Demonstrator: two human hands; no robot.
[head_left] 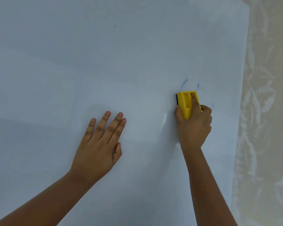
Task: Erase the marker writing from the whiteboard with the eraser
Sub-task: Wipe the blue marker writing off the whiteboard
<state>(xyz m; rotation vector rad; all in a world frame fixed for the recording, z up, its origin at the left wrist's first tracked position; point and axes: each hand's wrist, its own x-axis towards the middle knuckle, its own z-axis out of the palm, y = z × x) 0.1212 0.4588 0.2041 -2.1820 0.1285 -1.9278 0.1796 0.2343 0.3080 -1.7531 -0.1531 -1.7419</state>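
Whiteboard [104, 62]: pale blue-white sheet, fills nearly whole view; surface mostly bare. Slight crease/glare streak just left of the R wrist. One tiny dark speck up top, near centre.

Wall covering [268, 111]: cream w/ leaf pattern, runs down the R side of view, beyond the whiteboard's R edge.

Left hand [98, 149]: open, palm flat against the whiteboard, fingers spread & pointing up, thumb tucked in beside the palm. Holds nothing. Forearm bare, enters from bottom-left corner. Sits well apart from the eraser, lower and to the left.

Right hand [194, 126]: closed around the eraser's lower half, thumb on its left side, index finger laid along the top face in a recess, other fingers curled on the R side. Forearm bare, comes up from bottom-right.

Eraser [186, 101]: yellow plastic block, dark felt strip visible along its left edge, pressed to the whiteboard in the R-centre area, long axis approx. vertical w/ slight tilt.

Marker writing [184, 83]: only faint blue remnants — a short curved stroke just above the eraser, a smaller tick to its right above the eraser's R corner, & a v. faint smudge right of the R hand's knuckles. Not legible as letters.
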